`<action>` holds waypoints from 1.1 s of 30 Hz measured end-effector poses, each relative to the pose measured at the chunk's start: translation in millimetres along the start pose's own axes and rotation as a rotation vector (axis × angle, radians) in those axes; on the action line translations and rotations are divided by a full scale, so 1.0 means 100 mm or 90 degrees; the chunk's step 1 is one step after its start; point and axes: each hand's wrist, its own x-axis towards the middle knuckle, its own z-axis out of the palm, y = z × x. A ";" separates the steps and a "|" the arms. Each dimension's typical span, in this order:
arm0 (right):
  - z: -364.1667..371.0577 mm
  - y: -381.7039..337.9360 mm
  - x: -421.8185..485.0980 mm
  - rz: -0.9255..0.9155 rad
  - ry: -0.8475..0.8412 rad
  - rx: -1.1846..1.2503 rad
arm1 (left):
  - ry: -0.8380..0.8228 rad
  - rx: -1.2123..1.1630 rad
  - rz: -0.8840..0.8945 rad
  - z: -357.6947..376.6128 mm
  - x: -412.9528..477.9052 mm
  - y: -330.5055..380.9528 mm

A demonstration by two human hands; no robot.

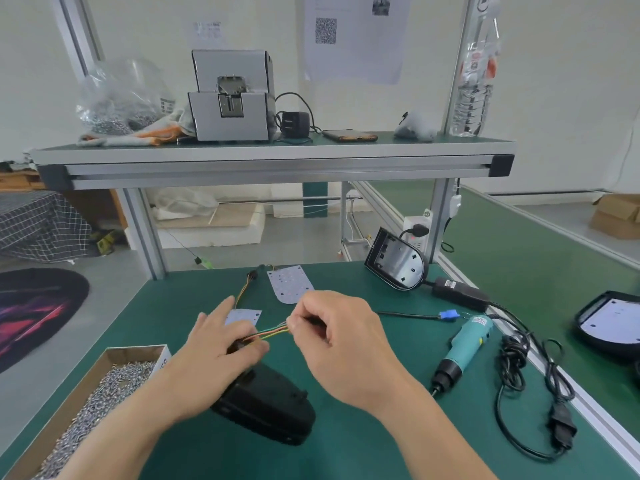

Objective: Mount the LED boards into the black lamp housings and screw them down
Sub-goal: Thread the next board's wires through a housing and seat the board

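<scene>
While the left hand (214,344) rests, fingers nearly straight, on the far end of a black lamp housing (266,407) lying at the front of the green tabletop (363,441), the right hand (343,344) pinches thin coloured wires (273,331) between thumb and curled fingers. A white LED board (244,316) lies partly under the left fingertips. A teal screwdriver (464,351) lies to the right.
</scene>
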 end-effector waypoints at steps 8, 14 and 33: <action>-0.18 0.03 0.10 0.061 -0.074 -0.018 | 0.186 0.091 0.082 0.12 0.07 0.14; 0.04 -0.16 0.09 0.002 -0.316 -0.245 | 0.172 0.266 0.105 0.21 0.16 0.28; 0.29 0.17 0.24 0.110 -0.122 0.334 | -0.056 -0.704 0.108 0.10 0.14 -0.39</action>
